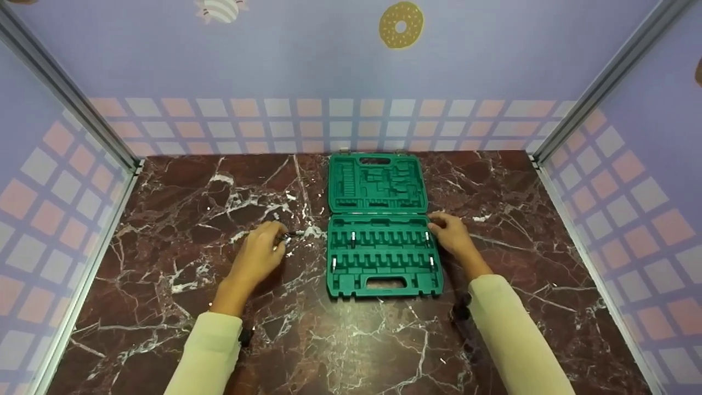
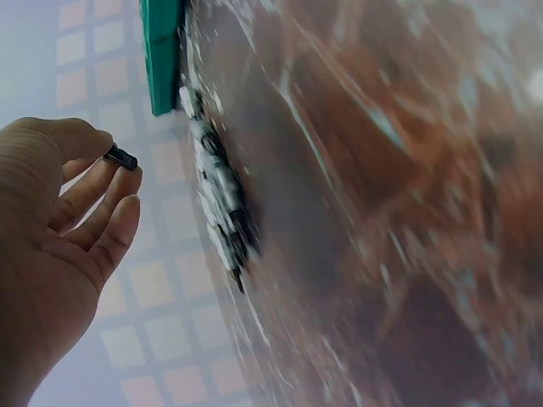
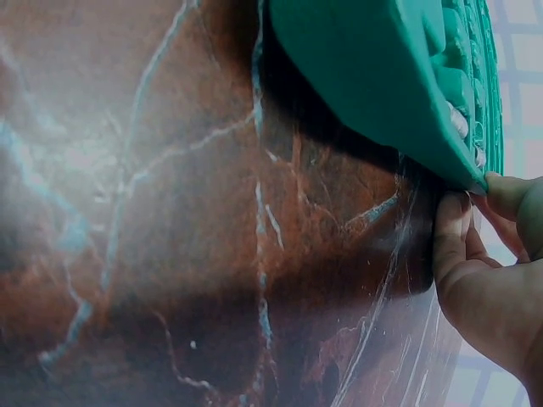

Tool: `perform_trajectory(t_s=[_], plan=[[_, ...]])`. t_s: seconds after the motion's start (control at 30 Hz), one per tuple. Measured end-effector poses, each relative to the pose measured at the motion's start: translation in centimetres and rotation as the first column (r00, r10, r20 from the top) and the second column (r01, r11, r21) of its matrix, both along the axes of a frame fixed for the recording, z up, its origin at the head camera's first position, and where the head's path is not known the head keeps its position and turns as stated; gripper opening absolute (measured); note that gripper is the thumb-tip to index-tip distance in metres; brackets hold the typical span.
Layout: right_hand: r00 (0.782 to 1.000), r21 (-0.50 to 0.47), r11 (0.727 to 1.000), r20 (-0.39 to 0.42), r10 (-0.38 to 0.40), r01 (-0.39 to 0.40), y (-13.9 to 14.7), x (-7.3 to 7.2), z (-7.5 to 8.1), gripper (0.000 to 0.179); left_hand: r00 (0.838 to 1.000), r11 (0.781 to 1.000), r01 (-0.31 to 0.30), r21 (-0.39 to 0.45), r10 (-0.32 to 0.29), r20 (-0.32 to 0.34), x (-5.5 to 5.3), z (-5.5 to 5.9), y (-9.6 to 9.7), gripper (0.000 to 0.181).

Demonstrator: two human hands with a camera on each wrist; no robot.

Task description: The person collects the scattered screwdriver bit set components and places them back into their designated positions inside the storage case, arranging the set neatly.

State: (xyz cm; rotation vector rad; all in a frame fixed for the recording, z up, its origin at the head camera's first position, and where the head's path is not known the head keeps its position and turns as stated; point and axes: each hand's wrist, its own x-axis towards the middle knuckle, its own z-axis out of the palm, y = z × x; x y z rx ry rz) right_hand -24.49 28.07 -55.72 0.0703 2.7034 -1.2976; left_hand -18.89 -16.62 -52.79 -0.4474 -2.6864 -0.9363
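A green tool case point(image 1: 384, 270) lies unfolded on the table, its moulded lid point(image 1: 378, 206) toward the back wall. Several silver sockets point(image 1: 353, 238) stand in the slots of its near half. My left hand point(image 1: 258, 247) is to the left of the case, above the table. Between thumb and fingertips it pinches a small dark cylindrical piece point(image 2: 124, 158), which looks like a socket or bit. Below it, a blurred cluster of small metal pieces point(image 2: 222, 182) lies on the tabletop. My right hand point(image 3: 501, 242) holds the case's right edge, thumb and fingers on either side of the rim.
The dark red marbled table point(image 1: 164, 263) has white veins that partly blend with the small pieces near the left hand. Patterned walls point(image 1: 307, 66) close off the back and both sides. The case's far edge lies close to the back wall.
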Motion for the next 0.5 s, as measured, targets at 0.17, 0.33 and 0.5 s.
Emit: perform_trajectory(t_s=[0.17, 0.33, 0.5], plan=[[1.000, 0.000, 1.000, 0.004, -0.007, 0.007, 0.0, 0.0, 0.0, 0.036, 0.999, 0.999, 0.036, 0.034, -0.035, -0.014, 0.1, 0.4, 1.8, 0.023], [1.000, -0.014, 1.000, 0.007, -0.028, 0.028, -0.1, 0.1, -0.1, 0.035, 0.998, 0.997, 0.064, 0.040, -0.063, -0.018, 0.2, 0.9, 3.4, 0.023], [1.000, 0.001, 1.000, 0.000, -0.030, 0.030, -0.3, 0.1, -0.1, 0.036, 0.996, 0.995, 0.089, 0.053, -0.088, -0.015, 0.1, 1.4, 4.7, 0.022]])
